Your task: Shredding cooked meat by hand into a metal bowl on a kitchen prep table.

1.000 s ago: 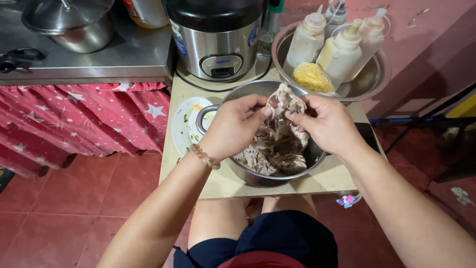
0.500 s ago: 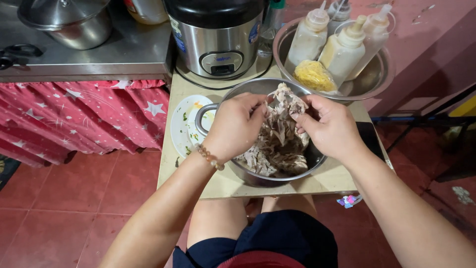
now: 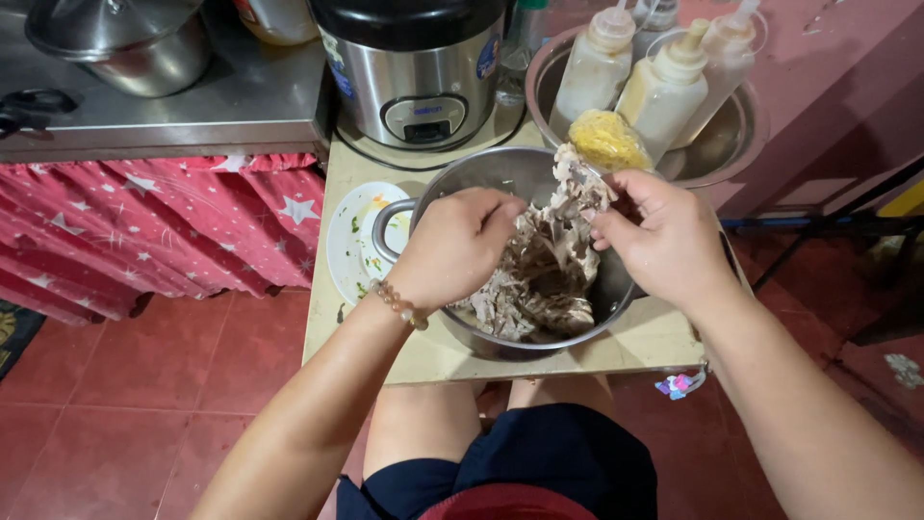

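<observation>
A steel pot (image 3: pixel 452 183) with a side handle stands on a small pale table (image 3: pixel 645 342) in front of me, filled with pale grey-brown shredded cooked meat (image 3: pixel 534 289). Both hands are over the pot. My left hand (image 3: pixel 457 246), a bead bracelet on its wrist, grips one side of a raised piece of meat (image 3: pixel 576 188). My right hand (image 3: pixel 664 236) pinches the other side of the same piece, near the pot's far rim. The piece is stretched between my fingers above the rest.
A rice cooker (image 3: pixel 414 72) stands behind the pot. A steel basin (image 3: pixel 731 140) holds squeeze bottles (image 3: pixel 664 87) and a yellow bag (image 3: pixel 606 140). A dirty white plate (image 3: pixel 356 241) lies left of the pot. A steel counter with a lidded pot (image 3: pixel 125 43) and a red star-patterned cloth (image 3: pixel 154 221) lie left.
Both hands have kept pulling at the meat over the pot; the held piece sits a little higher and further right. The pot has not moved.
</observation>
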